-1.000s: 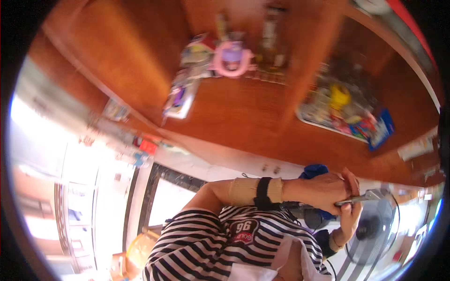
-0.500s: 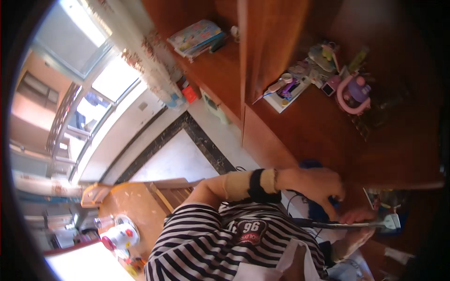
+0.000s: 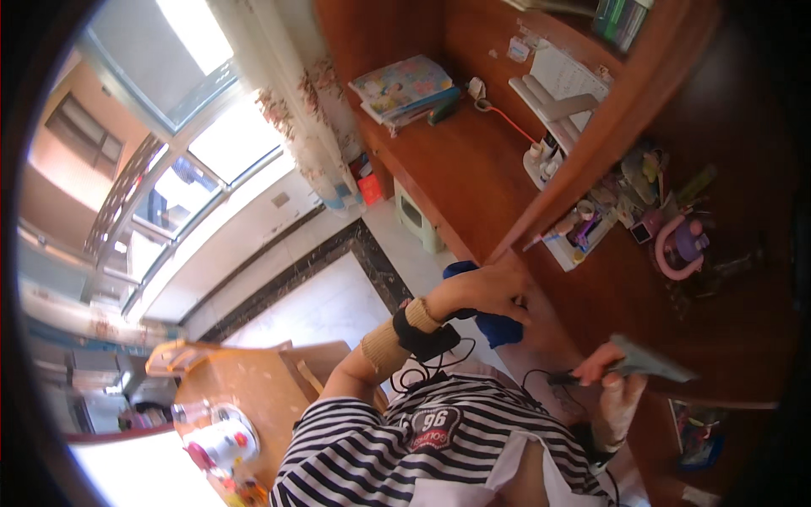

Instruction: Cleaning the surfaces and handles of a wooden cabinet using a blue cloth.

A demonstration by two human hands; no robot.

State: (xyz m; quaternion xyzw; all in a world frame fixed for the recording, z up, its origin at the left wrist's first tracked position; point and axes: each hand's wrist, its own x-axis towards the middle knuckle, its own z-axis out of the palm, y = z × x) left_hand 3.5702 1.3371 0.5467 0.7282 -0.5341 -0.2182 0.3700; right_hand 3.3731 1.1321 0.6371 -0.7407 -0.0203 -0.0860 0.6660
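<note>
My left hand (image 3: 490, 291), with a tan wrist band and a black strap on its arm, is closed on a blue cloth (image 3: 500, 329). The cloth shows on both sides of my fingers, beside the front edge of the brown wooden desk (image 3: 473, 190). Lower and to the right, my right hand (image 3: 617, 393) grips a squeegee-like tool (image 3: 649, 363). Its flat, pale grey-green head is slightly blurred and points right, over the desk's front; a dark handle shows left of my fingers.
A wooden upright panel (image 3: 608, 127) divides the desk. Right of it stand a white tray (image 3: 583, 245) of small items and a purple bottle with a pink ring (image 3: 680, 247). Books (image 3: 405, 89) lie at the far left of the desk. A wooden chair (image 3: 317, 367) and round table (image 3: 228, 355) stand left.
My left hand has moved left with the cloth. The right hand has shifted left, and the tool has turned so its head shows flatter. The view has swung right, showing more desk.
</note>
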